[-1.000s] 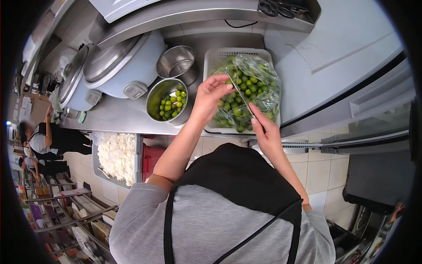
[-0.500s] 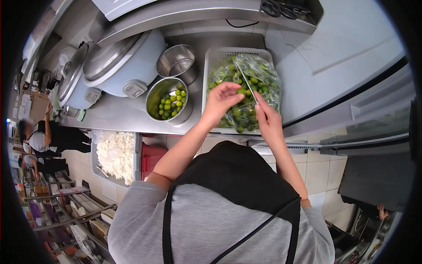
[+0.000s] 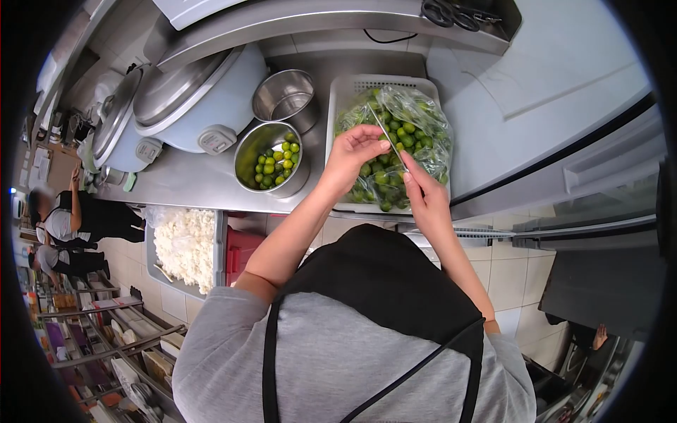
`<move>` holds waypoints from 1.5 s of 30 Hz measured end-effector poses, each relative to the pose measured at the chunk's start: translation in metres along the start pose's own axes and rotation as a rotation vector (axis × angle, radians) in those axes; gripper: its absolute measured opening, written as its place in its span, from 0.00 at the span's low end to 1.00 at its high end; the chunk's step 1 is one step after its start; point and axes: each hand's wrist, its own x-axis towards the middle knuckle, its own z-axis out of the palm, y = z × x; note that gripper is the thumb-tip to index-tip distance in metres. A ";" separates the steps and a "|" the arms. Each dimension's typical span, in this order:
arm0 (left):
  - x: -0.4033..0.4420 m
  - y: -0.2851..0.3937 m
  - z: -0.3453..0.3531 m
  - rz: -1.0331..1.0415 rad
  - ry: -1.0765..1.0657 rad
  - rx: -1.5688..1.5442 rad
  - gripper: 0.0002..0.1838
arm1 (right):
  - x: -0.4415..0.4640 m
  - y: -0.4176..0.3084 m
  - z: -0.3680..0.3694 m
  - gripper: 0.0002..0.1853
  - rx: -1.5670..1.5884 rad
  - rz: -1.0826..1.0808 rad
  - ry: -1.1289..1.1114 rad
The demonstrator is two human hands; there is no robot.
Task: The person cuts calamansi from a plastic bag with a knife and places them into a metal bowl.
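A plastic bag of small green limes (image 3: 407,134) lies open in a white perforated basket (image 3: 330,141) on the steel counter. Above the bag, my right hand (image 3: 427,194) is closed on the handle of a knife (image 3: 384,129), whose thin blade points away and to the left. My left hand (image 3: 352,156) has its thumb and fingers pinched together beside the blade, on a lime mostly hidden by the fingers. Left of the basket, a steel pot (image 3: 302,171) contains several green and yellowish limes (image 3: 275,168).
Behind the lime pot stands another steel pot (image 3: 285,99). Two large rice cookers (image 3: 204,106) occupy the left of the counter. Below it is a grey tub of white food (image 3: 185,247). Scissors (image 3: 451,14) lie on the shelf above. Other people (image 3: 67,218) stand far left.
My right hand and the knife have shifted slightly left and toward me. The left fingers have closed more tightly, and the lime between them shows less.
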 end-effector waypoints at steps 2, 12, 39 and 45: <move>0.001 0.003 -0.002 -0.041 0.006 -0.122 0.11 | 0.000 0.002 0.001 0.17 0.000 -0.020 0.010; -0.009 0.064 -0.108 0.415 0.662 1.604 0.18 | -0.023 0.028 -0.020 0.18 0.020 0.146 -0.038; 0.010 0.008 -0.010 0.051 0.106 0.098 0.16 | -0.014 -0.001 -0.007 0.18 0.114 0.040 -0.058; 0.011 0.008 -0.011 0.065 0.147 0.037 0.16 | -0.009 0.009 -0.002 0.18 0.136 0.145 -0.083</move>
